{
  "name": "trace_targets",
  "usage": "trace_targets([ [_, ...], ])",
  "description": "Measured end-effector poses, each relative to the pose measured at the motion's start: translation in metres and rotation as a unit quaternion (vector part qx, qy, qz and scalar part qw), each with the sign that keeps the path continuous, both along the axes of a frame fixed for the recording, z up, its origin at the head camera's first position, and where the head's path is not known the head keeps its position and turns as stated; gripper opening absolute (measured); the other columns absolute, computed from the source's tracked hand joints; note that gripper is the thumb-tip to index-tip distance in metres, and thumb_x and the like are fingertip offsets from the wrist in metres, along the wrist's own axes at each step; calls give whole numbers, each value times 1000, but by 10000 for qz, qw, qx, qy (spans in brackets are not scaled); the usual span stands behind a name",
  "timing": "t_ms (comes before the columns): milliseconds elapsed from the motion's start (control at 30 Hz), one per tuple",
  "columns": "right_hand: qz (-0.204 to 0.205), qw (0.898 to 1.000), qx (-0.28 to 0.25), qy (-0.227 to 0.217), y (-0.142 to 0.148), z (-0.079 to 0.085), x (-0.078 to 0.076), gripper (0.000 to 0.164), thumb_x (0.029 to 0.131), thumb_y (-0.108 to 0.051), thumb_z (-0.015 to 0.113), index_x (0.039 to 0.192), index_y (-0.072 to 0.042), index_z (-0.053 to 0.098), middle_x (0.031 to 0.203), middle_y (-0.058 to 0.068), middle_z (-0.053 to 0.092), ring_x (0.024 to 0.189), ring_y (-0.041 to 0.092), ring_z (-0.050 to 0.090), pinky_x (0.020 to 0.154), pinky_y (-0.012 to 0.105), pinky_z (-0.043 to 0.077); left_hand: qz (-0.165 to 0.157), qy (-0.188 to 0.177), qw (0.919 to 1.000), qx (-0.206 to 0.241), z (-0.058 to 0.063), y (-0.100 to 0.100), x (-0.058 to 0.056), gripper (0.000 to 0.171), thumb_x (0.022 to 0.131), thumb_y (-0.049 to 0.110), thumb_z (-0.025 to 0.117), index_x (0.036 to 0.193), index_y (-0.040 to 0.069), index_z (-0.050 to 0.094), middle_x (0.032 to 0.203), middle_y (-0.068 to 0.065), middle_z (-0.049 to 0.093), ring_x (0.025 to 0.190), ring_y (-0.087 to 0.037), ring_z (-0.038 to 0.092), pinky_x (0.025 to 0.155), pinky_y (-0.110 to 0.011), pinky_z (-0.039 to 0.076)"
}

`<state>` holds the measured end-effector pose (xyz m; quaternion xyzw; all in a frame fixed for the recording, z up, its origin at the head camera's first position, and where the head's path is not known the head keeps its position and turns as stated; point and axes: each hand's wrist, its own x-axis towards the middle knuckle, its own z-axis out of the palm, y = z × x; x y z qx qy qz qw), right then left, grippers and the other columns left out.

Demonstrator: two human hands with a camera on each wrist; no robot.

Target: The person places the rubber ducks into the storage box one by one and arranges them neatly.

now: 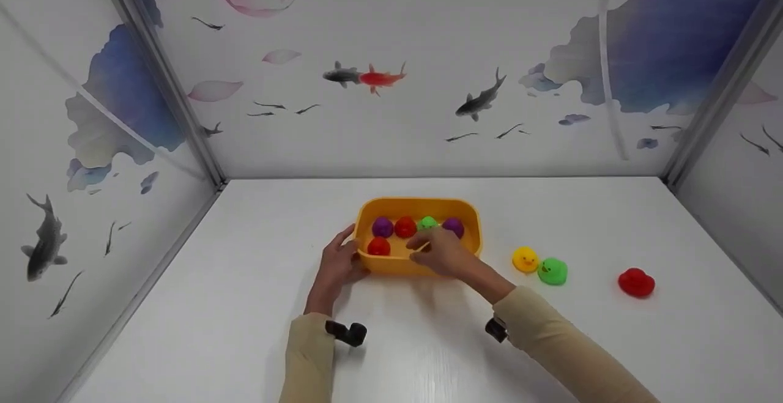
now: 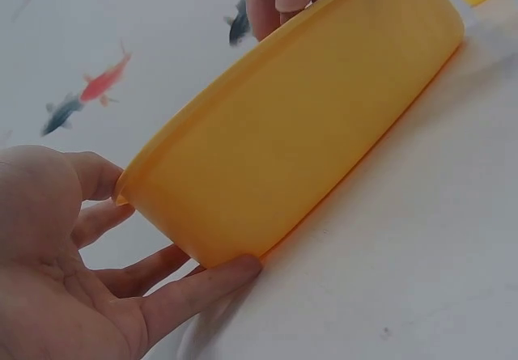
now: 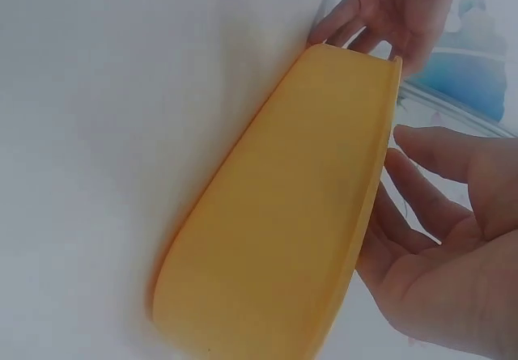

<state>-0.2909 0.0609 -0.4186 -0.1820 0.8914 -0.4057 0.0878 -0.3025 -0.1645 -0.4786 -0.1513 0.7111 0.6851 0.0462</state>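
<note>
A yellow-orange plastic basket stands on the white table. Inside it are a green toy duck, two red toys and two purple toys, their shapes partly hidden. My left hand holds the basket's left end; in the left wrist view its digits touch both the rim and the lower edge. Over the near rim, right of centre, hovers my right hand. Its thumb and fingers are loosely bent and apart, with nothing seen between them in the right wrist view.
Right of the basket sit a yellow toy duck and a green toy duck side by side. Farther right lies a red toy. Printed wall panels enclose the table's back and sides.
</note>
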Motion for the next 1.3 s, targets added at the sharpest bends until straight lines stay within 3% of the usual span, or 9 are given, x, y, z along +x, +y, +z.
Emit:
trace_targets([
  [200,144,9988,-223,403,21,4,16,24,93,-10,69,117,-7,72,119,12,71,111,30,66,95,41,59,20,-56,10000,18,1,1,0,51,104,27,49,154,28,40,150,-15,52,119,-28,64,92,-43,60],
  [500,-47,9975,-668,233,59,19,25,26,94,-16,69,119,-9,71,121,11,69,112,28,66,96,40,59,-46,-53,10000,-38,1,1,0,52,103,27,49,154,28,39,150,-13,53,121,-29,63,91,-41,60],
  [700,-84,9977,-554,369,88,29,18,29,95,-23,68,120,-9,72,124,11,68,118,30,63,99,44,57,-30,-29,10000,26,1,0,-1,52,104,26,48,155,28,39,148,-14,54,119,-28,64,92,-42,60],
  [900,-544,9974,-187,430,125,32,9,36,95,-29,68,127,-13,68,134,12,64,122,34,62,101,46,56,-4,-70,9999,98,1,1,-1,51,103,25,48,154,28,41,147,-14,55,113,-25,66,90,-42,61],
  [1067,-929,9951,122,329,150,24,0,41,94,-36,68,130,-16,66,142,13,57,121,39,61,100,47,56,5,-120,9999,44,2,2,-1,51,103,27,49,154,29,41,147,-13,55,114,-25,65,90,-40,61],
  [1300,-876,9956,313,-58,175,3,-14,56,92,-47,68,137,-17,60,152,17,47,130,45,52,107,54,49,-23,-100,9999,-5,2,2,1,51,104,28,49,154,29,40,146,-13,56,110,-24,67,89,-38,61],
])
